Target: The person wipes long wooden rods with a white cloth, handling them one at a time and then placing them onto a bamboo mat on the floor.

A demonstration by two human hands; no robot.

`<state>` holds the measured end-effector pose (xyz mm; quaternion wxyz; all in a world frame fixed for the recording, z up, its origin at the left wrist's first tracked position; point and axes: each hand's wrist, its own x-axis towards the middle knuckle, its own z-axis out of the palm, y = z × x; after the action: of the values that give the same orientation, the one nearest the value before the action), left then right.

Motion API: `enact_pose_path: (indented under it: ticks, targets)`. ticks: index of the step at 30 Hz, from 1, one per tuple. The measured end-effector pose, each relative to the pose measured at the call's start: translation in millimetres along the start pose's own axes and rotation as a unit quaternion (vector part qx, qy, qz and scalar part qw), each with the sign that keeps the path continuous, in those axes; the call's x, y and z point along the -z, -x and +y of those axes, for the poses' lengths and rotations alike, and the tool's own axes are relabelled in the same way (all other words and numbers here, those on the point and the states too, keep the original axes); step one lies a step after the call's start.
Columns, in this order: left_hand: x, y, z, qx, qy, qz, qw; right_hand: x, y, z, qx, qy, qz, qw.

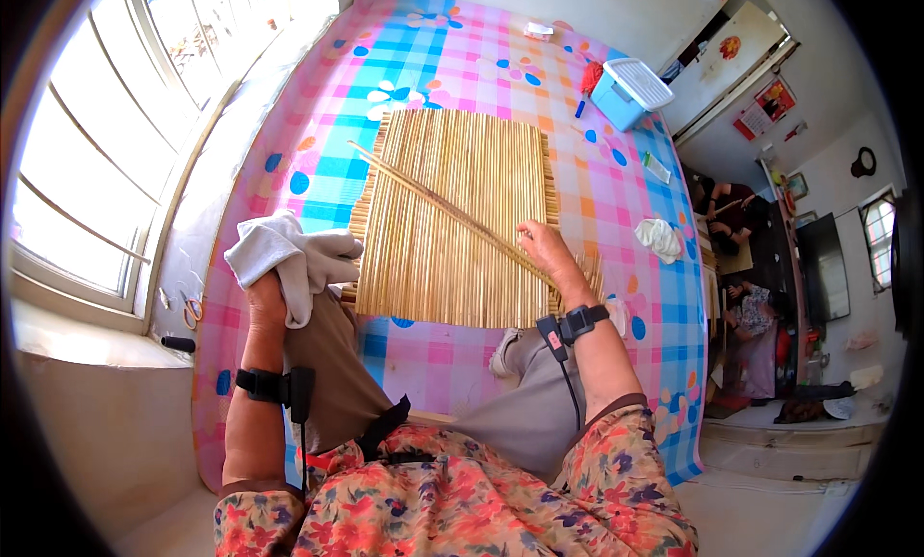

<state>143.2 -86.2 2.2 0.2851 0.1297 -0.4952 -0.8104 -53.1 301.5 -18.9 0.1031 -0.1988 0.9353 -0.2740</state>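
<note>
A mat of straw-coloured stalks [452, 211], laid side by side, lies in front of me on the checked cover. Across it, slanting from upper left to lower right, runs a long thin bundle of stalks [433, 196]. My left hand [267, 292] is wrapped in a whitish cloth [294, 254] at the mat's left edge; the cloth hides most of its fingers, which seem closed on it. Over the mat's right part is my right hand [547, 249], its fingers curled together and its wrist above the bundle's lower end. Whatever those fingers hold is too small to make out.
The checked, flowered cover [481, 365] spreads under everything. A blue box with a white lid [626, 93] stands far right, and a crumpled white cloth [658, 240] lies at right. Scissors [192, 312] rest on the left sill. Other people [736, 215] sit beyond the right edge.
</note>
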Motion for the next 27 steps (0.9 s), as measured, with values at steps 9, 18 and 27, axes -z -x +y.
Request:
enact_pose_path:
  ticks: [9, 18, 27]
  targets:
    - [-4.5, 3.3, 7.0, 0.006, 0.0, 0.002, 1.0, -51.9, 16.3, 13.4, -0.047, 0.232, -0.03, 0.971]
    - [-20.3, 6.1, 12.8, -0.008, -0.008, -0.023, 1.0, -38.4, 18.5, -2.3, -0.013, 0.243, 0.017, 0.97]
    - [4.3, -0.6, 1.7, 0.007, -0.009, -0.012, 1.0, -55.4, 29.7, 18.7, -0.012, 0.245, -0.064, 0.967]
